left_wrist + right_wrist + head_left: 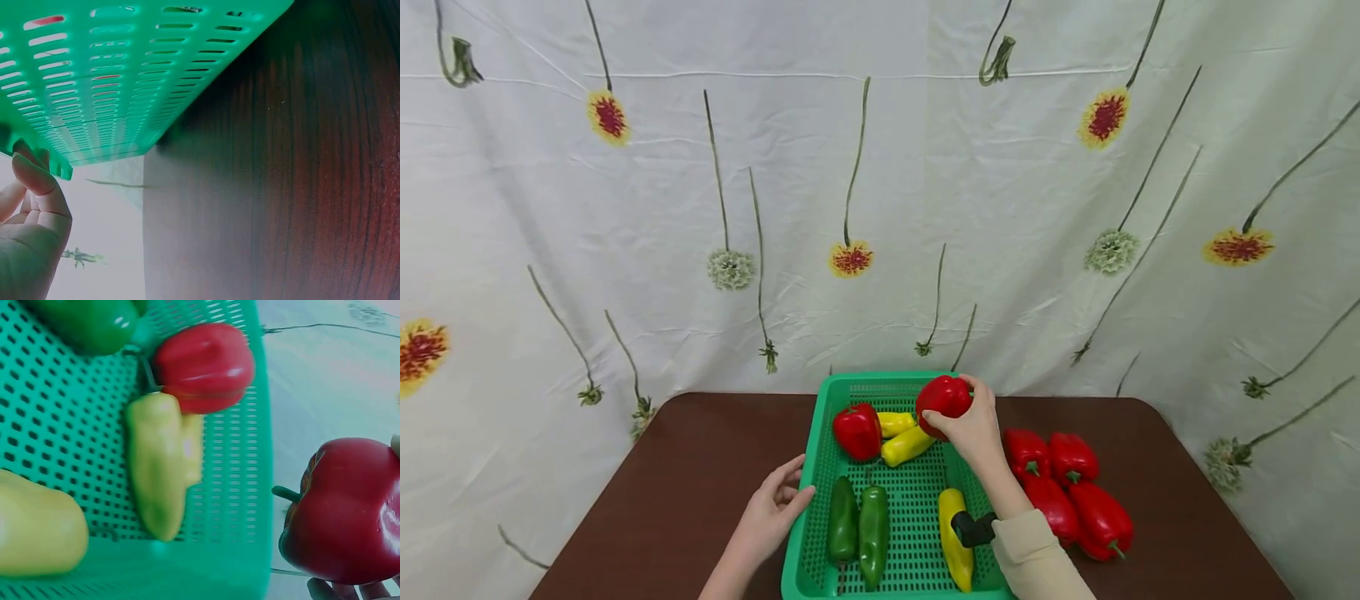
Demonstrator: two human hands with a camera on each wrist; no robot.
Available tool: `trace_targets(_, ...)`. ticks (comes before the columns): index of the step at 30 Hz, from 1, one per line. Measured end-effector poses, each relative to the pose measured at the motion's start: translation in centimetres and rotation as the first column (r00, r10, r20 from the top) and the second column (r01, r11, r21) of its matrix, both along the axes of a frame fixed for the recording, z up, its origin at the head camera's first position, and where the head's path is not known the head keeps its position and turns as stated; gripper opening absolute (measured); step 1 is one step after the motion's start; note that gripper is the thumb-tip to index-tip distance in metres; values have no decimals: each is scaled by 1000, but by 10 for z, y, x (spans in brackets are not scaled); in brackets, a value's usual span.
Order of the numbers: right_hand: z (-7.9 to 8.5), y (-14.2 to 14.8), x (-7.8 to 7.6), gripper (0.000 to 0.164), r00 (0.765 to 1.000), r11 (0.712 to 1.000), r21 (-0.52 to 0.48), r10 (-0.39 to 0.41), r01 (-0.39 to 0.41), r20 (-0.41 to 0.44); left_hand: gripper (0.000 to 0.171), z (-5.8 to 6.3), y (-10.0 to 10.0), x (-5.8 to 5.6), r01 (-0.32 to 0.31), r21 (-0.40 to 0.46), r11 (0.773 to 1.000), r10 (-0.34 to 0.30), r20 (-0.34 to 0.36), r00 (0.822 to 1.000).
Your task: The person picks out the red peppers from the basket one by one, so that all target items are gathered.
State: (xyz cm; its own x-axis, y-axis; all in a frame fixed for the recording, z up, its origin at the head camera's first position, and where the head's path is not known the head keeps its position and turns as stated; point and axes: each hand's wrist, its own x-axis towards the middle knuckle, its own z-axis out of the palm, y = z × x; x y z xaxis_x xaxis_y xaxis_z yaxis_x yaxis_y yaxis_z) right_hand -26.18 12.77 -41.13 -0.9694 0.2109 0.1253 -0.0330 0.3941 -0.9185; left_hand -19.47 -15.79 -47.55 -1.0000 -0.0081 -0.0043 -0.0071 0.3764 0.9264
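Observation:
My right hand (976, 425) grips a red bell pepper (943, 397) over the far right part of a green plastic basket (787, 575). The stem of this pepper (350, 509) shows in the right wrist view. Beside the basket's left rim is my left hand (769, 510), its fingers loosely bent and fingertips right at the rim. Another red bell pepper (857, 432) lies in the basket's far left corner. Next to it are two yellow peppers, one long pepper (907, 447) and one partly covered (895, 423). Two long green peppers (873, 533) lie side by side nearer me.
A third yellow pepper (953, 537) lies along the basket's right side, partly behind the black wrist strap (973, 529). Several red peppers (1101, 521) are grouped on the dark brown table (700, 467) right of the basket. A flower-printed cloth (880, 167) hangs behind the table.

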Motion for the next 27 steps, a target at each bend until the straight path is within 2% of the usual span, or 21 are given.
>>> trace_targets(9,28,32,26,78,999,996,-82,44,-43,10,58,2,-3,1,9,6,1000,-9,5,1000)
trace_targets(15,41,63,50,80,997,997,-72,46,-41,60,59,1,-4,1,12,2,1000,-12,3,1000)
trace_targets(20,33,87,71,79,993,997,-67,49,-42,105,59,1,-4,0,8,-2,1000,-8,13,1000)
trace_targets(27,13,112,95,79,981,999,-35,-13,20,194,59,1,-3,0,11,0,1000,-11,15,1000)
